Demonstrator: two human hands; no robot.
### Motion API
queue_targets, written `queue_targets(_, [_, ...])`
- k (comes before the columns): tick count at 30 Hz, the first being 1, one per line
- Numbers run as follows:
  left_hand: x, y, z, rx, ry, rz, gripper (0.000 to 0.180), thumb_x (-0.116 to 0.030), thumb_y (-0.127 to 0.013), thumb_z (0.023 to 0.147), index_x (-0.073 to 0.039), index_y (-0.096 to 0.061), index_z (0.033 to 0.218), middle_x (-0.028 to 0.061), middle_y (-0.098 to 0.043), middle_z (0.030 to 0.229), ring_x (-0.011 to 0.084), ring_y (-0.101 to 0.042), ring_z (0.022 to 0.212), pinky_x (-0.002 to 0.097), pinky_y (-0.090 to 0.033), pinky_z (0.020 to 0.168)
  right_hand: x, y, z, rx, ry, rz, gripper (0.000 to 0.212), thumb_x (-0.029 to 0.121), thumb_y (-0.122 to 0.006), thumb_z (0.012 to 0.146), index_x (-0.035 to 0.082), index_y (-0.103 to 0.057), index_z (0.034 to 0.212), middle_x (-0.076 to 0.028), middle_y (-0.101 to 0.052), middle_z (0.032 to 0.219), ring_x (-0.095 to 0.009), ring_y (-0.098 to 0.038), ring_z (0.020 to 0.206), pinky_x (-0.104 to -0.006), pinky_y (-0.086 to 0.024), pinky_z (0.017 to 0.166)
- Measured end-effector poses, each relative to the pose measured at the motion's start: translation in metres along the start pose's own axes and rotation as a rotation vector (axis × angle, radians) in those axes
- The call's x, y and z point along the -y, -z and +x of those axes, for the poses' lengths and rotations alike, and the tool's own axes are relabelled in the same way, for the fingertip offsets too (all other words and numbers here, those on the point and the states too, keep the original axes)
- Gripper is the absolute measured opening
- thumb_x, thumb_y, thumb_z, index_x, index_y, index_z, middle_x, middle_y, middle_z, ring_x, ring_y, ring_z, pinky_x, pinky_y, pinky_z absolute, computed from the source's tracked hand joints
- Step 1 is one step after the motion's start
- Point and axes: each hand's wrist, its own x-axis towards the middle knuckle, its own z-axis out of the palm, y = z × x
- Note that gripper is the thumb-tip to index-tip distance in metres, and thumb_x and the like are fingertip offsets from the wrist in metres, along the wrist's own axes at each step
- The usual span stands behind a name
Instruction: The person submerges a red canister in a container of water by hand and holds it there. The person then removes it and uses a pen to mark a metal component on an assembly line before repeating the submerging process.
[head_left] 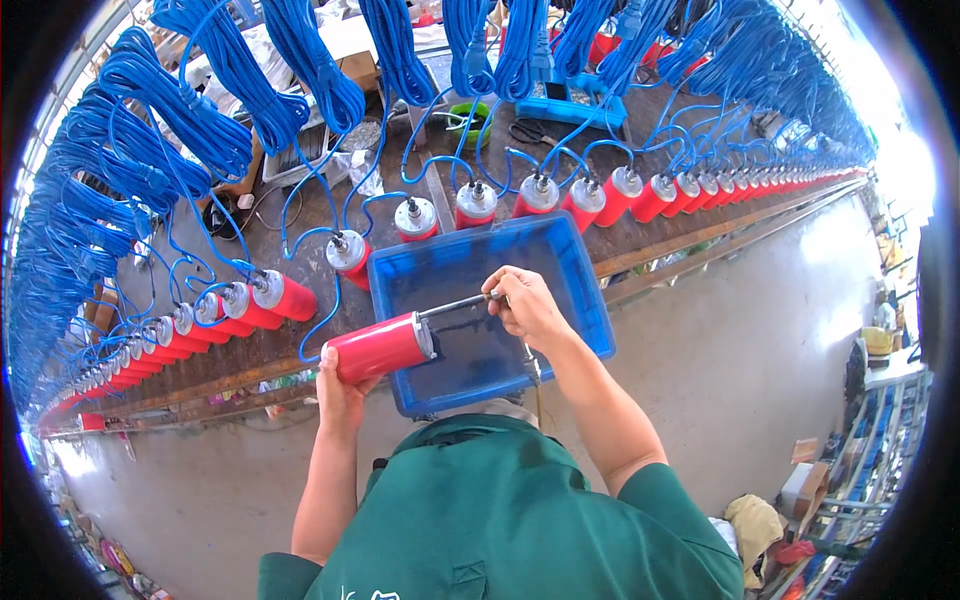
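Above the blue tray (pixel 470 378), beside the bench (pixel 645 243), I see the red cylinder (pixel 378 350) held tilted, its open-looking end shaded and hard to read. The left hand (pixel 343 395) is clamped on its left end, most fingers hidden beneath. The right hand (pixel 530 308) is closed on a metal rod (pixel 455 304), covering that tip; I can't tell whether the other tip goes inside the cylinder. A slim object (pixel 533 366) below the right hand is too small for me to identify. Behind the tray, other red cylinders (pixel 538 195) line the bench, and hanging blue cable bundles (pixel 400 50) screen much of its far side, near a green bowl (pixel 468 125). A green shirt (pixel 510 520) blocks my lower view; the shelving (pixel 880 430) at right is cut off.
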Motion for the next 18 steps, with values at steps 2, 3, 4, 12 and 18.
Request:
queue_targets(2, [0.0, 0.001, 0.0, 0.0, 0.004, 0.001, 0.075, -0.066, -0.065, 0.096, -0.005, -0.055, 0.138, 0.0176, -0.071, 0.128, 0.0315, -0.074, 0.113, 0.0446, -0.066, 0.09, -0.001, -0.002, 0.002, -0.025, -0.006, 0.049, 0.02, 0.011, -0.048, 0.101, 0.003, -0.065, 0.097, -0.007, -0.061, 0.074, -0.006, -0.038, 0.045, -0.0247, -0.028, 0.038])
queue_targets(3, [-0.001, 0.0, -0.001, 0.005, 0.004, -0.001, 0.074, -0.066, -0.064, 0.097, -0.005, -0.055, 0.139, 0.0174, -0.071, 0.128, 0.0315, -0.073, 0.113, 0.0449, -0.066, 0.091, -0.001, -0.002, 0.003, -0.024, -0.006, 0.049, 0.02, 0.011, -0.048, 0.101, 0.003, -0.065, 0.097, -0.007, -0.061, 0.074, -0.006, -0.038, 0.045, -0.0247, -0.028, 0.038])
queue_targets(4, [-0.001, -0.001, -0.001, 0.011, 0.003, -0.002, 0.074, -0.066, -0.063, 0.097, -0.005, -0.055, 0.139, 0.0173, -0.071, 0.128, 0.0315, -0.073, 0.114, 0.0453, -0.065, 0.092, -0.001, -0.001, 0.004, -0.017, -0.018, 0.062, 0.019, 0.011, -0.048, 0.101, 0.003, -0.065, 0.095, -0.007, -0.06, 0.073, -0.006, -0.037, 0.045, -0.0248, -0.027, 0.038])
queue_targets(12, [-0.005, -0.001, -0.001, 0.008, 0.058, 0.004, 0.073, -0.067, -0.061, 0.098, -0.007, -0.054, 0.14, 0.0156, -0.069, 0.131, 0.0302, -0.072, 0.116, 0.0446, -0.064, 0.094, 0.003, -0.011, 0.006, -0.022, -0.033, 0.083, 0.02, 0.011, -0.046, 0.101, 0.006, -0.062, 0.091, -0.005, -0.055, 0.07, -0.007, -0.036, 0.046, -0.0252, -0.025, 0.038])
queue_targets(18, [-0.006, 0.0, -0.004, 0.006, 0.067, 0.009, 0.077, -0.069, -0.064, 0.096, -0.008, -0.054, 0.142, 0.0146, -0.07, 0.131, 0.0294, -0.071, 0.117, 0.044, -0.064, 0.094, 0.003, -0.013, 0.007, -0.019, -0.02, 0.068, 0.021, 0.013, -0.046, 0.103, 0.006, -0.062, 0.09, -0.003, -0.052, 0.069, -0.007, -0.035, 0.047, -0.026, -0.026, 0.039])
